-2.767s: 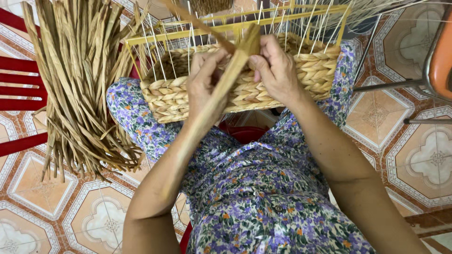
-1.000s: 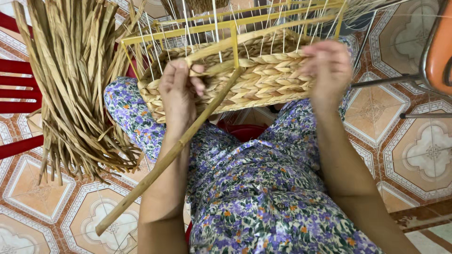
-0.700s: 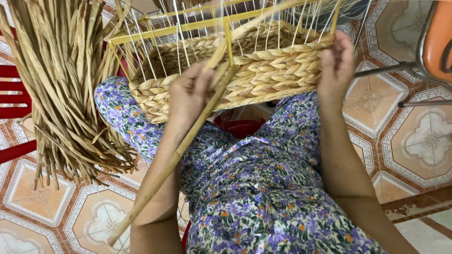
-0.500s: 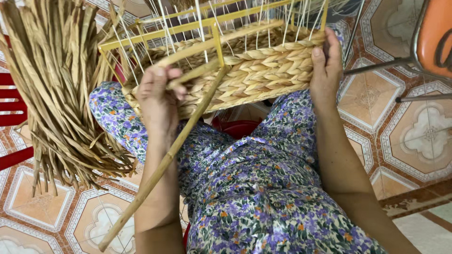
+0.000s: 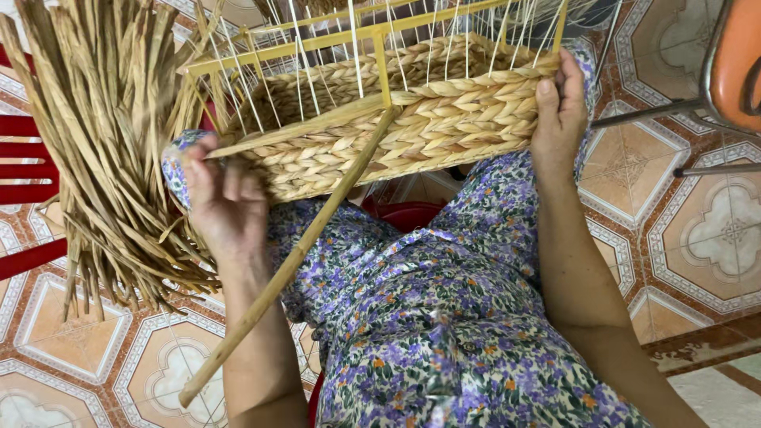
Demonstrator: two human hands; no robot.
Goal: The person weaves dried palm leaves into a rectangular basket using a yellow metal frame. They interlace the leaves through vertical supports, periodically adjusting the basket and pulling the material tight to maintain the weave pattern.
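A half-woven basket (image 5: pixel 412 139) of braided pale straw rests on my lap, built on a yellow frame (image 5: pixel 379 36) strung with thin white cords. My left hand (image 5: pixel 226 210) sits at the basket's left end, fingers closed on a flat straw strand (image 5: pixel 301 131) that runs along the top edge of the weave. A long straw stalk (image 5: pixel 293 257) slants from the basket's middle down past my left forearm. My right hand (image 5: pixel 559 111) grips the basket's right end, thumb on the front of the weave.
A thick bundle of dried straw (image 5: pixel 103 135) hangs at the left, over a red plastic seat (image 5: pixel 24 170). An orange chair (image 5: pixel 733 59) with metal legs stands at the upper right. Patterned tiles (image 5: pixel 713 230) cover the floor. I wear a purple floral dress (image 5: pixel 444 333).
My left hand has moved left and down along the basket, drawing the flat strand with it. The basket has tilted and shifted. My right hand stays on the right end.
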